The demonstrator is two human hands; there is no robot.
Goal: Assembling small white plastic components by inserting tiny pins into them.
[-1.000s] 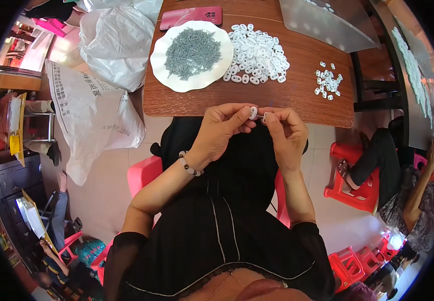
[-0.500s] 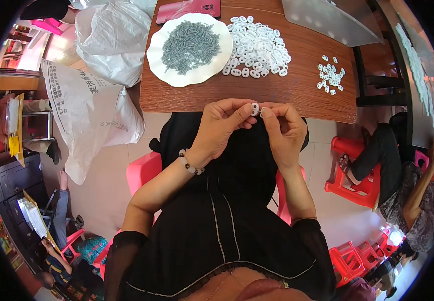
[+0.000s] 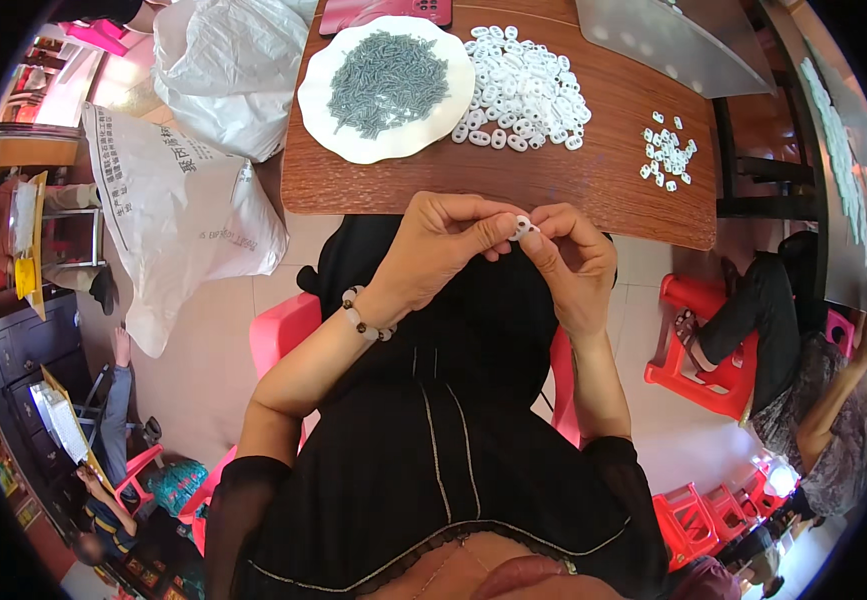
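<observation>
One white piece (image 3: pixel 523 227), with two dark holes showing, sits between my hands, over my lap just off the table's near edge. My left hand (image 3: pixel 443 245) pinches it between thumb and forefinger; the thumb and forefinger of my right hand (image 3: pixel 578 265) meet its right end, though whether they grip it or some smaller part I cannot tell.

As for how far along I am, only this one piece is in hand. A big heap (image 3: pixel 523 95) of white pieces lies beside the plate (image 3: pixel 318 95), which holds plenty of grey rods (image 3: pixel 388 80). A much smaller heap (image 3: pixel 668 155) lies well apart to the right; I cannot tell whether those pieces are finished, but by the heaps, most would seem left.

The table (image 3: pixel 433 180) is brown wood, with a pink phone (image 3: pixel 383 14) beyond the plate and a translucent panel (image 3: pixel 673 45) at far right. White sacks (image 3: pixel 188 215) slump on the tiles to my left; on my right, someone in dark trousers sits near a red stool (image 3: pixel 703 375).
</observation>
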